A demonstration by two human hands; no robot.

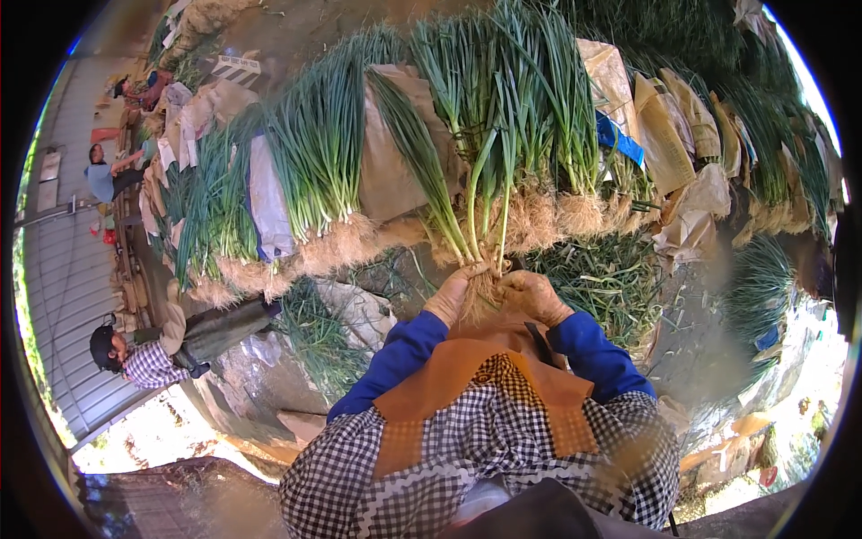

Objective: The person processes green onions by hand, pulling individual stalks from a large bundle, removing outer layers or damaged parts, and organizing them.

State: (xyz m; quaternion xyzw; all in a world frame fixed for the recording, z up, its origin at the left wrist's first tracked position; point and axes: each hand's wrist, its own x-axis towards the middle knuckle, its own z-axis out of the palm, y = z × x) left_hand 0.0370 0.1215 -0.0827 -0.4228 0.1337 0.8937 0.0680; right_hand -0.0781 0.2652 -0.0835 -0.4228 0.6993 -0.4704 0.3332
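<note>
In front of my chest I hold a few green onions (473,211) upright, their long leaves fanning away from me. My left hand (453,293) is closed round the white stalk bases. My right hand (533,297) is closed at the same bases, its fingertips pinching beside the roots. Pale stringy roots (481,292) hang between the two hands. Just beyond lie thick bundles of green onions (456,85) with bushy tan roots (530,220) turned toward me. How many stalks each hand grips is hidden by the fingers.
More green onion bundles (319,144) line the far side, with tan sacks (400,135) between them. Loose green leaves (611,278) pile up at right and another leaf heap (319,341) at left. A co-worker (148,359) stands at left; another person (112,171) is farther off.
</note>
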